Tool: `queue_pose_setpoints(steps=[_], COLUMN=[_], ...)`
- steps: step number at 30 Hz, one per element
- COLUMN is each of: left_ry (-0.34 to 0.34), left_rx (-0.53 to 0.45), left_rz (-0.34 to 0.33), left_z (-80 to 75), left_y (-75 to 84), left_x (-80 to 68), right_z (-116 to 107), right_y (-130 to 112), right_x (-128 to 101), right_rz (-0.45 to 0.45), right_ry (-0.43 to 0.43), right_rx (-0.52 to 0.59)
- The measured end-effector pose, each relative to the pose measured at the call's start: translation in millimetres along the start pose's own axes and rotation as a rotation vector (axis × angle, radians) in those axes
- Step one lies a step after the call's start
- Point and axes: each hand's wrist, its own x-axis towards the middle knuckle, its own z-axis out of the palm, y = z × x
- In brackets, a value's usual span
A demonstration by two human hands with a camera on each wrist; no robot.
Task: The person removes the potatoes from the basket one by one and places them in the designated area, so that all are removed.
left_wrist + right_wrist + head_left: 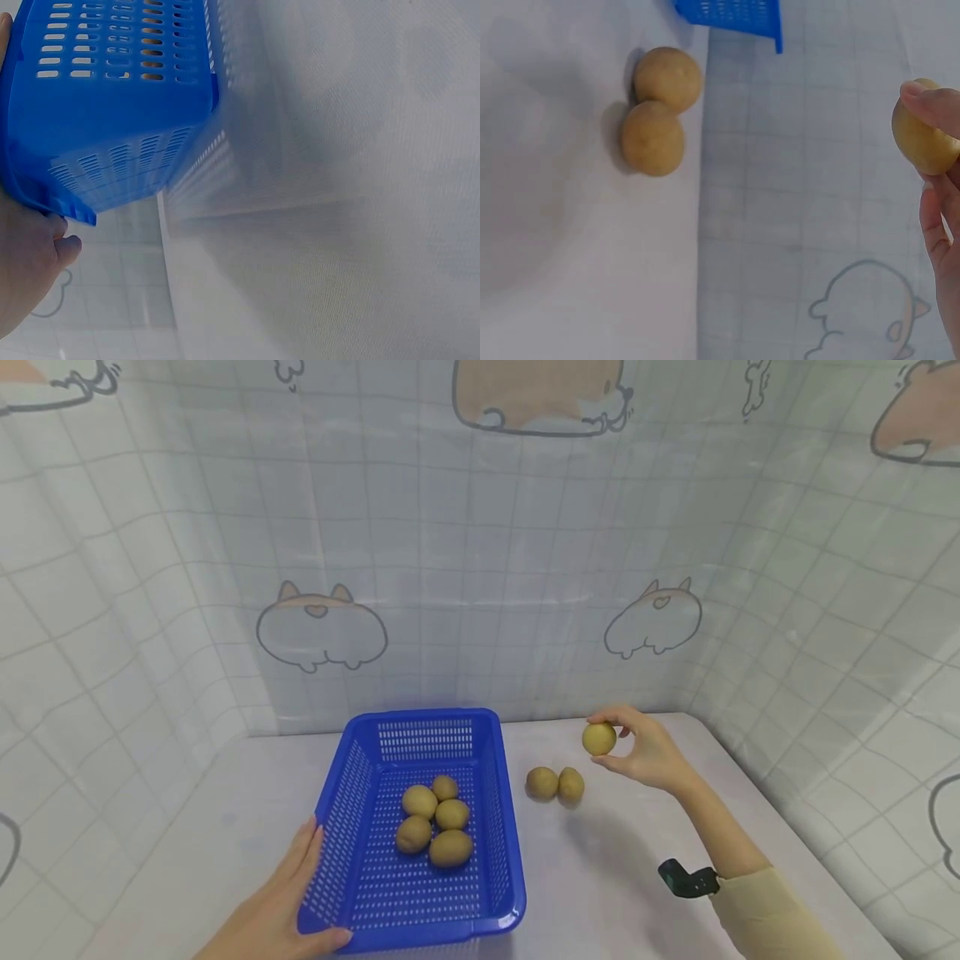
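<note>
A blue perforated basket [495, 793] sits on the white table and holds several brown kiwis [435, 823]. My left hand [288, 902] grips its near left corner, thumb over the rim; the left wrist view shows the basket's wall [112, 112] and my fingers [34, 255] under its edge. My right hand [637, 747] holds one kiwi [599, 738] pinched between thumb and fingertips, raised above the table to the right of the basket. The right wrist view shows that kiwi [922, 139] at the right edge. Two more kiwis [555, 784] lie touching on the table, also two kiwis [656, 112].
A curtain printed with cartoon dogs [322, 627] walls in the table at the back and both sides. A black wrist-mounted camera [686, 878] sits on my right forearm. The white table [622, 877] stretches in front of the two loose kiwis.
</note>
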Motion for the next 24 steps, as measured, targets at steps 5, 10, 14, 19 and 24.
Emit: queue_pose_setpoints(steps=[5, 10, 14, 19, 24], left_ry=[-0.009, -0.02, -0.034, -0.034, -0.033], left_rx=[-0.007, -0.01, -0.017, -0.016, -0.011], left_rz=[0.0, -0.009, -0.02, -0.024, -0.031], left_z=[0.4, 0.1, -0.5, -1.7, -2.2], left_y=[-0.5, -0.3, 0.6, 2.4, 3.9], left_x=[-0.4, -0.1, 0.1, 0.4, 0.3], right_z=[3.7, 12.6, 21.9, 36.6, 50.6], right_y=[8.6, 19.9, 30.6, 45.7, 56.7], right_x=[-9.1, -18.7, -28.0, -39.6, -50.5], right_rz=[0.033, 0.095, 0.16, 0.245, 0.316], right_ry=[-0.004, -0.013, -0.042, -0.089, -0.121], right_rx=[-0.024, -0.025, -0.013, 0.009, 0.029])
